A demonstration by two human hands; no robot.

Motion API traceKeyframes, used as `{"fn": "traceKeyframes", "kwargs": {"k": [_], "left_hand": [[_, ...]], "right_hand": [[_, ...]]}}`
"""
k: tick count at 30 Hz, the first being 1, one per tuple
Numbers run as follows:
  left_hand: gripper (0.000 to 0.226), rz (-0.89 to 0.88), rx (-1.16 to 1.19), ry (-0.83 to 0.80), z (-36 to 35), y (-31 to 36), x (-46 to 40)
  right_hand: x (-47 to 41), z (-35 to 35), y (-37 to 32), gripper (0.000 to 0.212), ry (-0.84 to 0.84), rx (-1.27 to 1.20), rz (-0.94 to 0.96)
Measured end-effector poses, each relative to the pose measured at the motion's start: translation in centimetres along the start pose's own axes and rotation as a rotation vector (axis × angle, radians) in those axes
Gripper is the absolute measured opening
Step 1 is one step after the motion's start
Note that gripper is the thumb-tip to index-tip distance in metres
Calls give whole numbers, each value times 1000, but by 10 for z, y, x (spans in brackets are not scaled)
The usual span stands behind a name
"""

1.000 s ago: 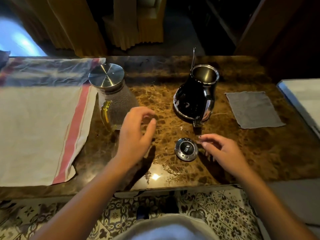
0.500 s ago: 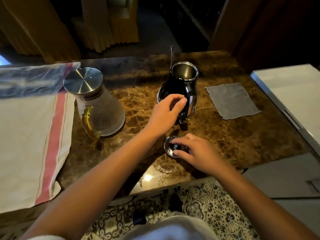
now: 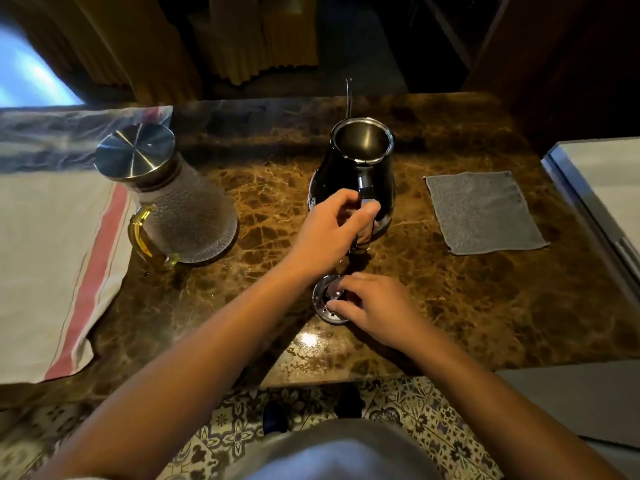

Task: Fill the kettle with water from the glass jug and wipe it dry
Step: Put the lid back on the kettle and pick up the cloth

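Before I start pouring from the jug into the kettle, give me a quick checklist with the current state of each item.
1. Kettle mouth open, lid off: ok; the kettle lid lies on the table under the right hand.
2. Kettle steadied: ok; the left hand grips its handle.
3. Jug opened for pouring: not ok; its metal lid is still on.
4. A hand on the jug: not ok; both hands are elsewhere.
5. Water level in jug: cannot tell through the textured glass.
6. Grey cloth ready for wiping: ok; flat beside the kettle.
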State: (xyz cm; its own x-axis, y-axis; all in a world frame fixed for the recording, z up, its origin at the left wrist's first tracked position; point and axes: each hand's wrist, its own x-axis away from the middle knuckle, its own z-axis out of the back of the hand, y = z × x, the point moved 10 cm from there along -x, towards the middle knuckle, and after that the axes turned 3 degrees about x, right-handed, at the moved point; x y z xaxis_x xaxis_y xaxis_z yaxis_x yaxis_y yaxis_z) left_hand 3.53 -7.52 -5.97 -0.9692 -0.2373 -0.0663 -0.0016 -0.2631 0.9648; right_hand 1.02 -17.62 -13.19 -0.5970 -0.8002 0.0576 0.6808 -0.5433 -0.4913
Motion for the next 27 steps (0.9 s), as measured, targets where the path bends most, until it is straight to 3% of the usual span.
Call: {"fn": "traceKeyframes", "kwargs": {"k": [9,14,17,23,27], "left_hand": [[25,-11,33,-21,1,2,2],[22,6,67,-7,10,-2,9],[19,12,48,21,20,-5,13],[21,-54,37,111,40,-8,23],[20,-82,51,80,39,-11,27]], "right_hand": [[-1,13,3,24,21,-79,56],[3,32,17,42,96,-127,19],[12,49,24,40,159,-159,-16],[17,105,18,24,299,-280,30],[9,151,9,10,401,-305,69]]}}
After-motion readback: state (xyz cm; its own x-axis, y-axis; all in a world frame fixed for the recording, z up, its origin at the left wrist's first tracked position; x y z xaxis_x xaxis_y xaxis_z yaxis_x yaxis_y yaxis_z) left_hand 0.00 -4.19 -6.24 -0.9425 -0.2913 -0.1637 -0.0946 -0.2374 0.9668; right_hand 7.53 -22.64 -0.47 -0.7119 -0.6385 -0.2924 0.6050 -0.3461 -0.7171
